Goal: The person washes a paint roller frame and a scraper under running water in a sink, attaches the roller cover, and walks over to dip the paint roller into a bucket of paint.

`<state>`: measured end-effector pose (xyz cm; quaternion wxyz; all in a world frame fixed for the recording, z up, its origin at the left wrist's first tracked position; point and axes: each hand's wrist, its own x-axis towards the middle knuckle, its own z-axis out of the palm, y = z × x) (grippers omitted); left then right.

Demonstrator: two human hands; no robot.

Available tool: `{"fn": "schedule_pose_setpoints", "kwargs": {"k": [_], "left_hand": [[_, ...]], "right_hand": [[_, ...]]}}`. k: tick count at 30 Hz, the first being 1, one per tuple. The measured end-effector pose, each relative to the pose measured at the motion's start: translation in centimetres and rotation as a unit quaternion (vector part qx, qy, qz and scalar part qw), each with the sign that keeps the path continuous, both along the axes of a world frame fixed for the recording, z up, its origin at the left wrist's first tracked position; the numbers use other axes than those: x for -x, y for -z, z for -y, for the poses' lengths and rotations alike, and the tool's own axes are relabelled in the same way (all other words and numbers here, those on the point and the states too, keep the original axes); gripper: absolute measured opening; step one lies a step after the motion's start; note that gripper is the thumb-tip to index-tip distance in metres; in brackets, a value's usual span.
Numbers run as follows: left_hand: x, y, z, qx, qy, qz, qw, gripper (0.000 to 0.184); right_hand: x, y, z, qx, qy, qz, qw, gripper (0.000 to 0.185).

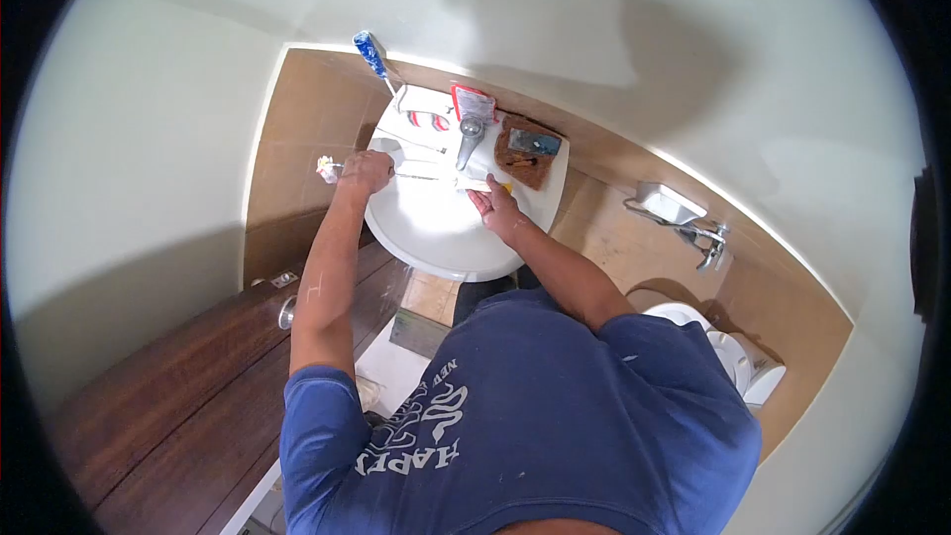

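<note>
Over the left side of the white washbasin [426,238], my left hand [369,171] is closed around a thin rod [416,176]. A whitish lump [327,169] sticks out at the rod's left end. My right hand [498,208] grips a pale, flat tool with a yellow part [507,188] over the right of the bowl. The tool's exact kind is hard to make out in the glare. The two held things nearly meet in front of the tap [471,139], and I cannot tell whether they touch.
On the basin's rim lie a red and white packet [474,103], red-marked round items [428,121], and a brown cloth [523,166] under a blue-grey block [532,143]. A blue-headed roller [369,54] leans at the wall. A toilet [728,357] stands right, a brown door [198,376] left.
</note>
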<state>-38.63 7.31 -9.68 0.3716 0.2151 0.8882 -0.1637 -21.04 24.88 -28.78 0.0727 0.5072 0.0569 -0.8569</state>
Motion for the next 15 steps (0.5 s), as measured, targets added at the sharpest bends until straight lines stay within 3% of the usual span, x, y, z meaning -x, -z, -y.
{"fn": "schedule_pose_setpoints", "kwargs": {"k": [3,6,9,11,12,13,15], "left_hand": [[-0.8,1.0,-0.7,-0.007,0.033,-0.042,0.999,0.028],[-3.2,5.0,2.2,-0.163,0.185,-0.302,0.921,0.029],[-7.6,5.9,0.5,-0.313,0.013,-0.384,0.869,0.03],[-10.7,10.9,-0.5,-0.361,-0.231,-0.277,0.86,0.028],[-11.7,13.4,-1.8,-0.43,-0.449,-0.126,0.774,0.025],[-12.7,14.9,-3.4,-0.465,-0.63,0.037,0.622,0.024],[-14.1,13.1,-7.0,-0.539,-0.707,0.149,0.433,0.028]], "right_hand": [[-0.2,0.8,-0.2,0.02,0.035,-0.027,0.999,0.04],[0.9,0.7,0.3,0.003,0.04,0.002,0.999,0.041],[1.9,0.0,1.2,-0.037,0.1,0.032,0.994,0.043],[1.9,-0.9,0.9,-0.024,0.1,0.047,0.994,0.035],[1.7,-1.2,0.8,-0.018,0.098,0.056,0.993,0.031],[1.6,-1.4,0.7,-0.027,0.08,0.066,0.994,0.03],[1.2,-1.5,0.3,-0.048,0.038,0.088,0.994,0.027]]}}
